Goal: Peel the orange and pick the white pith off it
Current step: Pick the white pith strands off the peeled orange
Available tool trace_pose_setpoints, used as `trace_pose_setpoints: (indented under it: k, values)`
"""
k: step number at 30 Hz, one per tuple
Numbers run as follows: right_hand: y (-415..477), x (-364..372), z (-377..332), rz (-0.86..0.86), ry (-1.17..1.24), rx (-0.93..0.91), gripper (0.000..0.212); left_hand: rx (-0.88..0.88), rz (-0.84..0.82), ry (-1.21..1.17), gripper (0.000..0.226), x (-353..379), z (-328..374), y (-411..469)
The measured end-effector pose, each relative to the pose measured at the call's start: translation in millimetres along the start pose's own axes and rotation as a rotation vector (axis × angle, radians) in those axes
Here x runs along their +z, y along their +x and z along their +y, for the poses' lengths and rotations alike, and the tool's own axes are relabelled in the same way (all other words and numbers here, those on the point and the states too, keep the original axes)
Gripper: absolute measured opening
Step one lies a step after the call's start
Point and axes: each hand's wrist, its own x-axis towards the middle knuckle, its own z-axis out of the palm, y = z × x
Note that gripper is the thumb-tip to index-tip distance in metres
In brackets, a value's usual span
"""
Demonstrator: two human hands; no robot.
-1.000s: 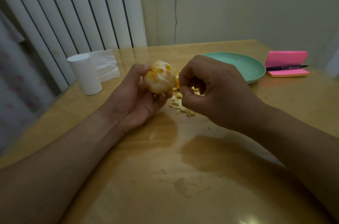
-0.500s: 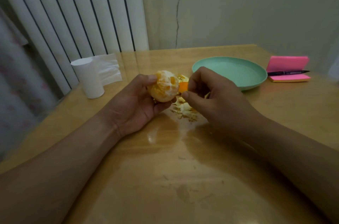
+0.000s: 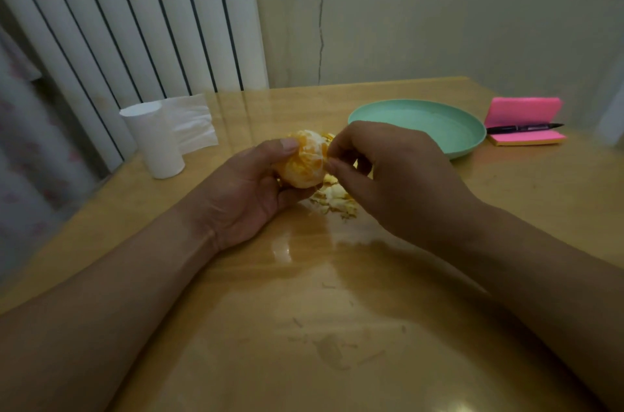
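Left hand (image 3: 243, 199) grips orange (image 3: 304, 165); right hand (image 3: 401, 182) pinches its pith (image 3: 315, 155).

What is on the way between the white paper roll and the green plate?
In the head view, the orange is between them. The left hand holds it and the right hand pinches at its side.

Behind the glossy wooden table (image 3: 337, 310) stands a pale wall (image 3: 456, 6) with a vertical crack (image 3: 322, 23), behind its left edge a white ribbed radiator (image 3: 135, 13), left of it a blurred curtain (image 3: 23, 182).
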Motion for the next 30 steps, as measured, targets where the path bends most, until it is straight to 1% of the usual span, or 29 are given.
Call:
trace_pose_setpoints:
  k: [4, 8, 11, 13, 16, 18, 24, 30]
  values:
    - [4.3, -3.4, -3.9, -0.008, -0.165, -0.099, 0.011, 0.025, 0.032, 0.069, 0.049, 1.5, -2.2, 1.5]
    - [5.5, -3.5, -6.4, 0.006, -0.178, -0.103, 0.009, 0.050, 0.041, 0.109, 0.060, 2.9, -2.3, 1.8]
    - [4.0, -0.8, -5.6, 0.054, -0.101, -0.050, 0.005, 0.064, 0.014, 0.100, 0.062, 4.3, -2.1, 0.9]
    - [1.0, 0.4, -3.8, 0.081, 0.018, 0.042, 0.005, 0.068, -0.014, 0.055, 0.058, 6.4, -2.0, -0.5]
    - [-2.8, 1.1, 0.0, 0.062, 0.218, 0.211, 0.007, 0.070, -0.021, -0.056, 0.045, 7.3, -0.5, -2.0]
    - [-3.0, 2.3, 4.0, 0.045, 0.275, 0.263, 0.010, 0.068, -0.029, -0.109, 0.044, 6.0, 0.8, -3.2]
    - [-2.9, 2.5, 1.5, 0.002, 0.341, 0.248, 0.008, 0.057, -0.028, -0.117, 0.044, 3.8, 2.5, -4.4]
    - [-2.5, 2.8, 1.3, -0.016, 0.296, 0.229, 0.010, 0.060, -0.046, -0.081, 0.043, 2.0, 2.7, -4.3]
